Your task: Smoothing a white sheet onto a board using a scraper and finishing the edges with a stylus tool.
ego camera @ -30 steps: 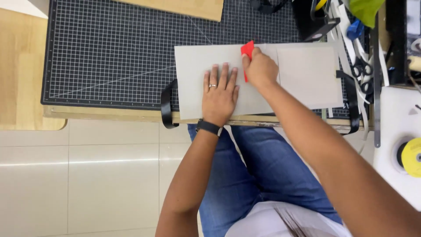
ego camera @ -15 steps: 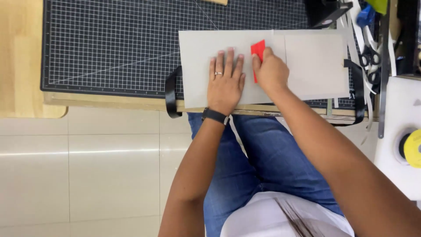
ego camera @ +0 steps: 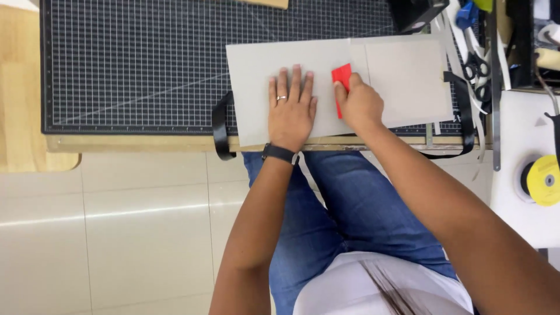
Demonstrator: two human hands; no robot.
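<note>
Pale glossy floor tiles (ego camera: 116, 233) fill the lower left of the view, and above them a wooden workbench (ego camera: 23, 87) carries a dark cutting mat (ego camera: 134, 64) ruled with a fine white grid. On the mat's near right part lies a wide sheet of grey board (ego camera: 251, 87), its front edge reaching the bench edge; a second grey panel (ego camera: 408, 76) sits just beside it on the right, with a narrow seam between the two. The left hand (ego camera: 291, 111) lies flat on the grey board with fingers spread and straight, holding nothing, a ring on one finger and a dark watch (ego camera: 280, 154) at the wrist. Just to its right, the right hand (ego camera: 360, 106) is closed around a small red scraper (ego camera: 341, 81), whose flat blade stands on the board next to the seam. Black strap (ego camera: 220, 128) loops out from under the board's left edge and again at the far right. Scissors (ego camera: 475, 73) lie near the mat's right end, and a yellow tape roll (ego camera: 542, 179) rests on a white surface further right. Blue jeans (ego camera: 350, 216) show below the bench.
</note>
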